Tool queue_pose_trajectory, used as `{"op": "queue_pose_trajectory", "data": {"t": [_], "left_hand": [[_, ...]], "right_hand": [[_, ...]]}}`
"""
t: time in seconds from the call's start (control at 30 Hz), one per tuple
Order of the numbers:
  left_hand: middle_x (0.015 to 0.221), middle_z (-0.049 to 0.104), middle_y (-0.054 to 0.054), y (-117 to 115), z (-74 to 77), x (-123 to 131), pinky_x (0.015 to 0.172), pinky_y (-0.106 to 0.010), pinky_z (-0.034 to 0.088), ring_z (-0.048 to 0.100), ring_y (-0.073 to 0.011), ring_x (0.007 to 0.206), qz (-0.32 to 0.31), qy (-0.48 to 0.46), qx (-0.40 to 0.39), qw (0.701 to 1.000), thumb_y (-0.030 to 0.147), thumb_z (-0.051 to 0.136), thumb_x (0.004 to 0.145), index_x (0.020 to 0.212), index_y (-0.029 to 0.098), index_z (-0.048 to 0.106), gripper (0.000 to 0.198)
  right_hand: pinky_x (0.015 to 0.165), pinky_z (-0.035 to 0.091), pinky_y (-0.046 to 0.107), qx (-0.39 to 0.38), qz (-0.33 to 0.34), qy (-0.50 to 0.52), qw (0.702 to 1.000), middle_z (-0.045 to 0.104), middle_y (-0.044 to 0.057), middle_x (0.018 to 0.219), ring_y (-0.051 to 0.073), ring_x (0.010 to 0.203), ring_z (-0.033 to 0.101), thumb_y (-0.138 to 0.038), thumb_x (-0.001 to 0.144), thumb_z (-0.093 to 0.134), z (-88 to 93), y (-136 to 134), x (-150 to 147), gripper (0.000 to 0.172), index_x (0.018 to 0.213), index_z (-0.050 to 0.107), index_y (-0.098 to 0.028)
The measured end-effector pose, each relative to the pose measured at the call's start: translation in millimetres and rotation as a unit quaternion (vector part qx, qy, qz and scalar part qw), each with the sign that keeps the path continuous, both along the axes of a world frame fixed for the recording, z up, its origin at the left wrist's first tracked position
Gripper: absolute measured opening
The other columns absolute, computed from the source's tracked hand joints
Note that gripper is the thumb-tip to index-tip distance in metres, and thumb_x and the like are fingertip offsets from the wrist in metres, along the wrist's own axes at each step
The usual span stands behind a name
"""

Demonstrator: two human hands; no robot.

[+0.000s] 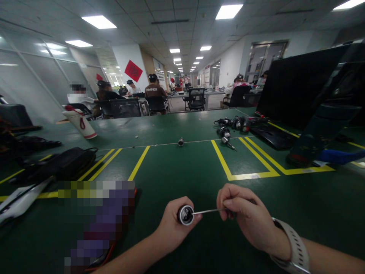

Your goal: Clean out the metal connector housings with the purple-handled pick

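My left hand (177, 220) is closed around a small cylindrical part (186, 215) with a silver rim, its open end turned towards me. Dark shapes show inside that end. Between the thumb and fingers of my right hand (245, 213) is a thin metal rod-like tool (208, 211). The tool's tip meets the right side of the part's rim; whether it touches or enters the part I cannot tell. Its far end is hidden by my right fingers. Farther forward on the green table (182, 171) lies a small round metal piece (180, 141).
A phone-like purple item (105, 220), partly blurred out, lies at the left near a black bag (71, 163). A white cup (81, 122) stands behind. Drill-like tools (225, 134), a black panel (273, 135) and a dark bottle (316, 133) are at the right. People sit at desks beyond.
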State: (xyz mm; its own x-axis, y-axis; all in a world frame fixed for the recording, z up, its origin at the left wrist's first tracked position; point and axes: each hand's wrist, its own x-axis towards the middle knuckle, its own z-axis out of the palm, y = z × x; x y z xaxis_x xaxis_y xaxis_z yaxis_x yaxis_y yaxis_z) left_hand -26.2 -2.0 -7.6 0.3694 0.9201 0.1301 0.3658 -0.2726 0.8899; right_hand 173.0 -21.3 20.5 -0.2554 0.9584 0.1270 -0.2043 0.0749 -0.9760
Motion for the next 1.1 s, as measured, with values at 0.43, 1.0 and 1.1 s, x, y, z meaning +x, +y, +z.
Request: {"op": "queue_pose_trajectory", "data": {"t": [0.43,1.0,1.1], "left_hand": [[0.059,0.047,0.005,0,2.9,2,0.05,-0.024,0.033,0.042,-0.0119,0.054,-0.022,0.034,0.008,0.999,0.022,0.064,0.068,0.063,0.019,0.049,0.016],[0.075,0.057,0.002,9,3.5,-2,0.065,-0.027,0.04,0.052,-0.0156,0.071,-0.077,-0.102,-0.065,0.99,0.016,0.072,0.069,0.078,0.018,0.059,0.015],[0.076,0.059,0.001,9,5.1,-2,0.067,-0.029,0.041,0.053,-0.0158,0.072,-0.086,-0.129,-0.09,0.984,0.02,0.069,0.073,0.08,0.019,0.059,0.013]], "right_hand": [[0.061,0.042,0.031,0.367,0.086,-0.342,0.86,0.058,0.007,0.074,0.018,0.067,0.049,-0.006,0.082,0.041,27.9,-22,-5,0.018,0.082,0.053,-0.018],[0.057,0.041,0.028,0.239,0.018,-0.287,0.927,0.05,0.001,0.066,0.015,0.061,0.049,-0.015,0.086,0.042,35.1,-24,0,0.017,0.071,0.049,-0.02],[0.056,0.042,0.029,0.245,0.008,-0.264,0.933,0.052,0.002,0.067,0.016,0.061,0.05,-0.016,0.088,0.041,38.3,-24,0,0.018,0.075,0.053,-0.02]]}}
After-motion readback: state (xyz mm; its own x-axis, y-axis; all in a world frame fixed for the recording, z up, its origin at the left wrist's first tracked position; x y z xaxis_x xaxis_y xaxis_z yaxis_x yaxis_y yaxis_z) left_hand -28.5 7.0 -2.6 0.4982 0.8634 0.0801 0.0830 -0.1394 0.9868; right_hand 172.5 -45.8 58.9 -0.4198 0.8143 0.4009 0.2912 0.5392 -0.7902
